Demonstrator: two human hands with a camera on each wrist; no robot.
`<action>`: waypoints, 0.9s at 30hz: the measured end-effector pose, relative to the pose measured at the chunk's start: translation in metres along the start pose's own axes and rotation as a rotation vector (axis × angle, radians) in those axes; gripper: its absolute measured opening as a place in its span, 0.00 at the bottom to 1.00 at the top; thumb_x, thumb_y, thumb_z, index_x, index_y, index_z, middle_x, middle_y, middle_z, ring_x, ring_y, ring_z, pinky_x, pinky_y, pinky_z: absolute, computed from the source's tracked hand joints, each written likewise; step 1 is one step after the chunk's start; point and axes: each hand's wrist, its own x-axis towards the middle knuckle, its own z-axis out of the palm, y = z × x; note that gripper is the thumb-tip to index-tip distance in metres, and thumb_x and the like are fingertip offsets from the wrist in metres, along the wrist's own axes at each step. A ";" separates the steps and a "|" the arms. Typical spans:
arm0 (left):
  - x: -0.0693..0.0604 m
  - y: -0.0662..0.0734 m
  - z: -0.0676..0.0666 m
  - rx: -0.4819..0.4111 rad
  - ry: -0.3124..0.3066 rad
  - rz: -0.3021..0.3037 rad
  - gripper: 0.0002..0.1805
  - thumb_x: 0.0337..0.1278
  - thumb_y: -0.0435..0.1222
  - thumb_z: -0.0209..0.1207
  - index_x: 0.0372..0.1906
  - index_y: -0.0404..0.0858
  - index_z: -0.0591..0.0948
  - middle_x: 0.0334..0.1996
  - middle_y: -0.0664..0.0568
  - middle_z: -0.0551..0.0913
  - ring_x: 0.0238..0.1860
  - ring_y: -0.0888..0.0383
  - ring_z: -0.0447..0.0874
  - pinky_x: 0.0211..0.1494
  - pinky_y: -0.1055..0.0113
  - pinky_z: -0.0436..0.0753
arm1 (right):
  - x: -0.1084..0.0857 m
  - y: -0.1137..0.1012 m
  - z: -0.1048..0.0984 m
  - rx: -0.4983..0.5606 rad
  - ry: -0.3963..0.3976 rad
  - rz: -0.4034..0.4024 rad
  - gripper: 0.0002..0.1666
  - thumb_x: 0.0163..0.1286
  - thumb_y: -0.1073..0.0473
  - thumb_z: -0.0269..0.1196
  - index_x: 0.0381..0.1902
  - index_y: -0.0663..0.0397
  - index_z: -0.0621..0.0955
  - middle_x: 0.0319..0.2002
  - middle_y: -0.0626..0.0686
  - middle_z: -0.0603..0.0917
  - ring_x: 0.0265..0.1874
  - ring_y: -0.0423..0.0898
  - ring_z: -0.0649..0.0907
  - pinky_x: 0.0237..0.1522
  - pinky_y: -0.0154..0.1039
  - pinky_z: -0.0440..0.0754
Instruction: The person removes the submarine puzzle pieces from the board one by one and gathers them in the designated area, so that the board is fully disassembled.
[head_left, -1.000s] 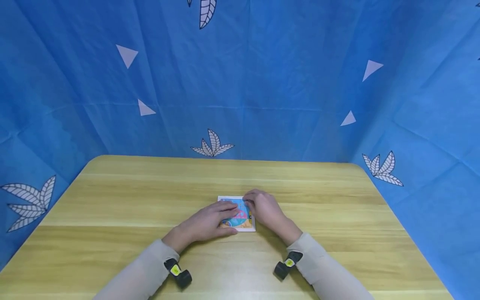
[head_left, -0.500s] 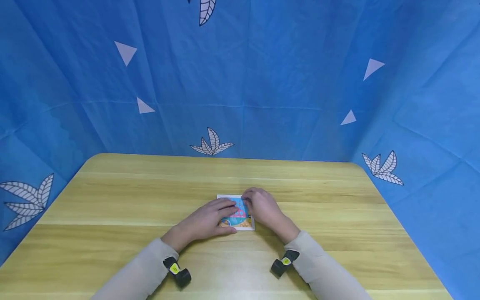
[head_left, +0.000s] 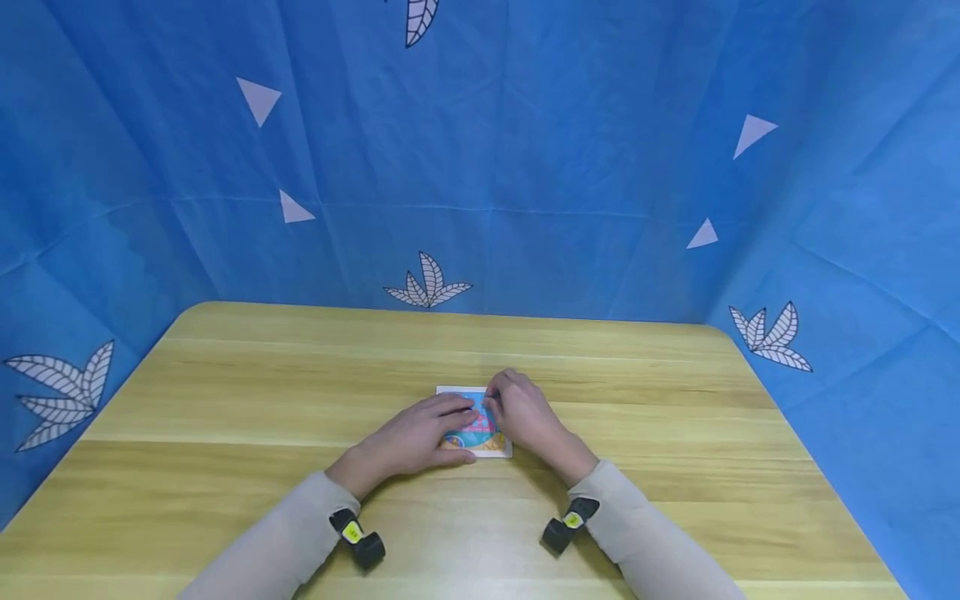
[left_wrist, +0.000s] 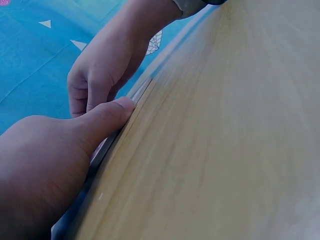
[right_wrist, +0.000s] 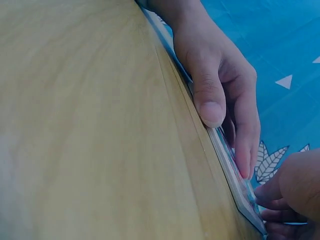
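Note:
A small picture board (head_left: 501,454) with a white border and a blue, pink and orange picture lies flat on the table. My left hand (head_left: 412,437) rests on its left part, fingers extended over the picture and thumb along the near edge. At the far right corner, my right hand (head_left: 528,417) has its fingers curled round the border, thumb over the picture side. The right wrist view shows the left thumb on the near edge of the board (right_wrist: 231,172) and the right hand (right_wrist: 300,185) at its corner. Any loose piece under the right fingertips is hidden.
The wooden table (head_left: 300,367) extends around the board. Blue cloth (head_left: 570,167) with white triangles and leaf prints hangs behind and beside it. Each wrist wears a black strap-on camera, one at the left sleeve (head_left: 367,550) and one at the right (head_left: 557,536).
The head view has shifted slightly. Both hands stay at the board in nearly the same places, with only a slight movement of the right fingers.

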 end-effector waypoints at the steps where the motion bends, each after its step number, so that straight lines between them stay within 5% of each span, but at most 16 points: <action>1: 0.000 0.000 0.000 0.001 0.003 0.002 0.39 0.63 0.62 0.53 0.69 0.40 0.72 0.68 0.48 0.70 0.70 0.50 0.64 0.72 0.55 0.64 | 0.000 0.000 0.000 0.001 -0.003 0.003 0.03 0.67 0.63 0.65 0.35 0.58 0.81 0.35 0.51 0.78 0.37 0.50 0.79 0.38 0.45 0.81; 10: -0.001 0.000 -0.001 0.029 0.023 0.016 0.38 0.63 0.62 0.53 0.69 0.42 0.72 0.68 0.49 0.69 0.70 0.50 0.63 0.74 0.55 0.61 | 0.001 0.002 -0.001 -0.023 -0.010 -0.005 0.05 0.69 0.63 0.63 0.40 0.59 0.84 0.40 0.53 0.82 0.43 0.51 0.82 0.46 0.46 0.83; 27: -0.001 0.001 -0.001 -0.027 0.007 -0.011 0.40 0.62 0.64 0.52 0.69 0.41 0.72 0.69 0.48 0.68 0.71 0.49 0.62 0.73 0.54 0.62 | 0.000 -0.004 -0.009 -0.111 -0.033 -0.081 0.08 0.68 0.66 0.62 0.42 0.62 0.87 0.44 0.57 0.86 0.44 0.54 0.85 0.45 0.48 0.85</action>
